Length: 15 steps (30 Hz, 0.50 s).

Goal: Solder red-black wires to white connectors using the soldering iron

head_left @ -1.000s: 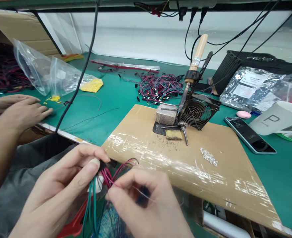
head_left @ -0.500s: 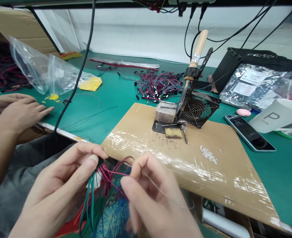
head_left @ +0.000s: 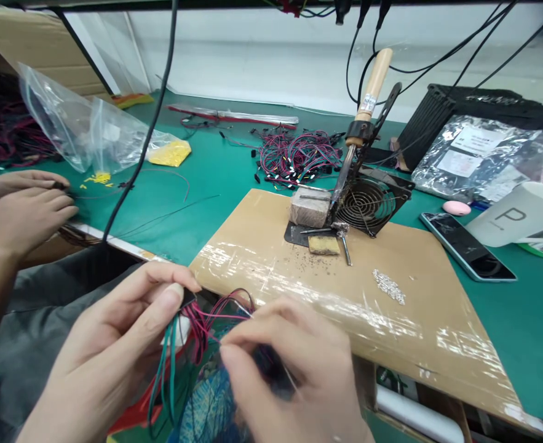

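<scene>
My left hand is closed, thumb and forefinger pinching a small black connector, largely covered by the fingers. Red and black wires fan out from it to the right, while green wires hang below the thumb. Close by on the right, my right hand pinches a red wire between thumb and forefinger. A thin pale strand crosses its palm; it looks like solder wire, but I cannot be sure. Something white shows behind the wires.
A soldering iron stands in its holder beside a small fan and a yellow sponge. Silvery pieces lie on the cardboard. Behind sits a wire pile; a phone lies right. A co-worker's hands work at left.
My right hand has turned over and shifted slightly, its fingers now closing lower on the red wire. My left hand stays nearly still. The co-worker's hands have drawn back to the left.
</scene>
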Available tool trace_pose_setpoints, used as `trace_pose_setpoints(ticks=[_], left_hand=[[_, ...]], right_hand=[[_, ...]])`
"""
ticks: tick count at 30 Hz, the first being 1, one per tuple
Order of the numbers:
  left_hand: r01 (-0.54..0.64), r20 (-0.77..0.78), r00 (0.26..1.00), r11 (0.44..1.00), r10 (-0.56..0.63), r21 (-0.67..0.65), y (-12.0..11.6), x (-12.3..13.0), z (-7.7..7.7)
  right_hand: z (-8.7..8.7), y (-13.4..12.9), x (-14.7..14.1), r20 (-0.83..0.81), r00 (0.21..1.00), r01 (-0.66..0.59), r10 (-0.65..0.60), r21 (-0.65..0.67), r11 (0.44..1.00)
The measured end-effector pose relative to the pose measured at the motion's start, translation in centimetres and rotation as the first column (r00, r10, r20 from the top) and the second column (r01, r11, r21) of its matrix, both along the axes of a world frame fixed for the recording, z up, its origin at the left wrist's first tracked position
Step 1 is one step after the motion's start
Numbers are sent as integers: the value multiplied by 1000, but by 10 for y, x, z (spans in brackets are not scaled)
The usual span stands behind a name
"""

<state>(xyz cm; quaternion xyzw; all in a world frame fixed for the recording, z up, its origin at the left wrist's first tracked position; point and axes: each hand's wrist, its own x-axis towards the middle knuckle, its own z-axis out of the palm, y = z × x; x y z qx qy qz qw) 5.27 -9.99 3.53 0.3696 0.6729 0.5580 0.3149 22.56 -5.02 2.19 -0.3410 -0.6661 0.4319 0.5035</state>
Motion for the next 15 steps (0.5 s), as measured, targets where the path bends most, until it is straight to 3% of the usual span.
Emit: trace_pose_setpoints(ticks=[2, 4, 7, 10, 15], left_hand=[[-20, 29, 999, 1000, 20, 6, -1, 3, -2], [-1, 10, 1000, 1000, 1, -3, 0, 2, -1], [46, -60, 997, 999, -47, -18, 6, -4, 1], [60, -102, 993, 998, -61, -11, 11, -9, 5], [51, -92, 994, 999, -51, 5, 5, -8, 1]], right_hand=[[-3, -3, -6, -41, 994, 103, -101, 71, 992], [-7, -7, -11, -35, 992, 126, -125, 47, 991], [-11, -15, -13, 3, 1000, 16, -15, -156, 988], [-14, -22, -13, 45, 996, -54, 75, -358, 932], [-19, -22, -17, 26, 982, -148, 187, -507, 849]])
